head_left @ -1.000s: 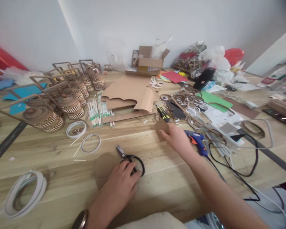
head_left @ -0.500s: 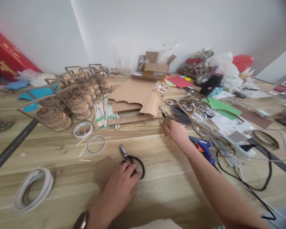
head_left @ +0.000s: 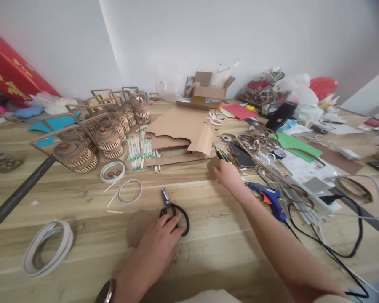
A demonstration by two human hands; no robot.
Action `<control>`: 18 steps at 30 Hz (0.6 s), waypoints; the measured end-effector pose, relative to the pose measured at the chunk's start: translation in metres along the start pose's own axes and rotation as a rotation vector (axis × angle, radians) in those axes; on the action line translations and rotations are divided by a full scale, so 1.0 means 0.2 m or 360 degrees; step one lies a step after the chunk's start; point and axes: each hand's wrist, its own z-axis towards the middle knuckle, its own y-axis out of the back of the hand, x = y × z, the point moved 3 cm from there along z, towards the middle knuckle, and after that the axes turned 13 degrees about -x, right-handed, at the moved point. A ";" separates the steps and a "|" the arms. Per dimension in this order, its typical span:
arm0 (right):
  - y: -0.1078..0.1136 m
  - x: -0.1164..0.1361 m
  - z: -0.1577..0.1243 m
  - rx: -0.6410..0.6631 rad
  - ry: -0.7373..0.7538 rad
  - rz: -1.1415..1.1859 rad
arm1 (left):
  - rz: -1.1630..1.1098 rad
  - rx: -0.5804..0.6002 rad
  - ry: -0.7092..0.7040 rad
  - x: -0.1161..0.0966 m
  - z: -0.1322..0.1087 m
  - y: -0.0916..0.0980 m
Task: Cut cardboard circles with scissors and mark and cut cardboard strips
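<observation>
We observe a small brown cardboard piece (head_left: 212, 166) at the right hand's fingertips, over mid-table, just short of the yellow-and-black cutters (head_left: 222, 155). The right hand (head_left: 229, 173) pinches it between thumb and fingers; we cannot tell whether its lower edge touches the table (head_left: 205, 252). The left hand (head_left: 159, 235) lies palm down over the black handles of the scissors (head_left: 166, 197), fingers bent and slightly apart; we cannot tell whether they grip. The scissor blades point away from us. Just left of that hand we note a round cardboard disc (head_left: 138, 227), flat and partly covered by it.

Right of the right hand: a blue glue gun (head_left: 268, 195) and a dark phone (head_left: 243, 155). Left of the scissors: a thin white ring (head_left: 130, 191). Farther back we record a torn cardboard sheet (head_left: 180, 122), paper-wrapped sticks (head_left: 137, 153) beside it, and, at far left, lidded woven baskets (head_left: 107, 141) with upright handles.
</observation>
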 end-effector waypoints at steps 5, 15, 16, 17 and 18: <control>0.10 -0.10 -0.27 -0.0062 0.0100 -0.0158 | 0.0048 -0.0086 0.0039 -0.03 0.03 0.03; 0.18 0.01 -0.45 0.0164 0.0377 0.0512 | -0.0587 -0.0822 0.0357 -0.05 0.04 0.07; 0.17 0.04 -0.47 0.0243 0.0390 0.0659 | -0.0747 -0.0892 0.0456 -0.05 0.05 0.08; 0.16 0.06 -0.50 0.0321 0.0401 0.0798 | -0.0915 -0.0916 0.0556 -0.05 0.06 0.08; 0.15 0.08 -0.52 0.0404 0.0409 0.0945 | -0.1091 -0.0896 0.0645 -0.06 0.07 0.09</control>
